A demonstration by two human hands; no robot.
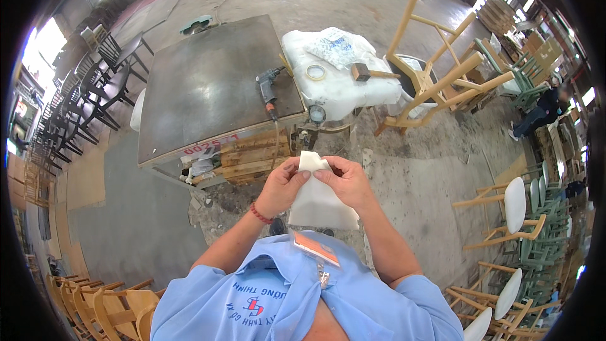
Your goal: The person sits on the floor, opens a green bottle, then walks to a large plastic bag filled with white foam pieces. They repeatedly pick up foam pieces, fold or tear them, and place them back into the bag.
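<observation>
In front of my chest, a white sheet (323, 207), paper or thin foam, hangs from both hands. Its upper end is folded or curled between my thumbs, and its wider lower part drops toward my shoes. My left hand (282, 184), below a red bead bracelet, pinches the left side of the fold. On the other side my right hand (345, 180) grips it the same way, thumb on top. Beyond them a grey power drill (267, 91) with an orange-tipped air hose lies on the dark metal-topped table (208, 82).
A white-covered stand (341, 91) abuts the table, bearing a mallet (372, 73), a tape roll (315, 72) and a plastic bag (332, 48). Right of it a wooden chair frame (435, 69) lies upturned. Chairs line both sides; a person (540, 110) is at far right.
</observation>
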